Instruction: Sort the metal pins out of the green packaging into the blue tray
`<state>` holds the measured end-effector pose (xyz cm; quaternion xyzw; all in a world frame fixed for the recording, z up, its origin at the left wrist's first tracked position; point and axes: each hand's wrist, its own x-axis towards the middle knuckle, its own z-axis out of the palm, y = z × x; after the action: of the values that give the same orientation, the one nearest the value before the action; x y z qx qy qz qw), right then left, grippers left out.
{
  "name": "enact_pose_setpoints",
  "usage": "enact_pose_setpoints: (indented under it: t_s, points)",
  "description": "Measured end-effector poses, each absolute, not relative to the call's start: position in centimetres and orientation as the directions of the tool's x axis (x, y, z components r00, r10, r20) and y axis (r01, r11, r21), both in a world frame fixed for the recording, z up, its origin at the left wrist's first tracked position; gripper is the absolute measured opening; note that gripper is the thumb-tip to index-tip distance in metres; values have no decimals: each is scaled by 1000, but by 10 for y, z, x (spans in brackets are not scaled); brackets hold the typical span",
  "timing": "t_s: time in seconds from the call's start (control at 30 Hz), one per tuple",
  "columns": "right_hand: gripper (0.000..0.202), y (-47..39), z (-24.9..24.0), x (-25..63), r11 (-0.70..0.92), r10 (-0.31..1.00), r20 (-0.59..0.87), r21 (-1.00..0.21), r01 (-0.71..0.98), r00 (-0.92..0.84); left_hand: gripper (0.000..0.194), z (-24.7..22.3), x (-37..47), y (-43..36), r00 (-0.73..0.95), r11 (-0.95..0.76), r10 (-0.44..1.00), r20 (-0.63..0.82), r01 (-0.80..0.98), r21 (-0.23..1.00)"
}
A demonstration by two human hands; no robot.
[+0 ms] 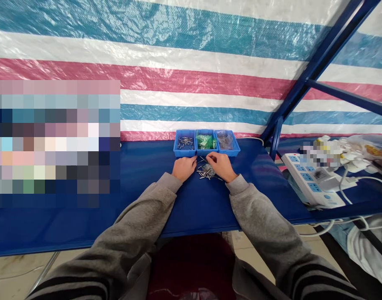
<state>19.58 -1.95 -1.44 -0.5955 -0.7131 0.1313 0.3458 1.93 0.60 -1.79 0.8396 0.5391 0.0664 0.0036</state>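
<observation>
A small loose pile of thin metal pins, rivet-like in shape, lies on the blue table between my hands, with a greyish clump among them. On the pile's left, my left hand rests with its fingers curled closed; what they hold, if anything, is too small to make out. My right hand is over the pile's right side, thumb and finger pinched together near a thin pin. Just beyond the hands stand three joined blue bins: the left bin contains similar pins, the middle bin a green plastic bag, and the right bin a clear bag.
A striped plastic sheet hangs behind the blue table. At right, a blue metal frame rises beside a white power strip with cables and plastic bags. A blurred-out patch covers the left side.
</observation>
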Motion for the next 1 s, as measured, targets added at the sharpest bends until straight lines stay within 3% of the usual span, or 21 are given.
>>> enact_pose_setpoints:
  t_s: [1.0]
  points:
    - [20,-19,-16,195,258,938,344,-583,771,-54,39,-18,19,6,430,-439,898,95,892,105]
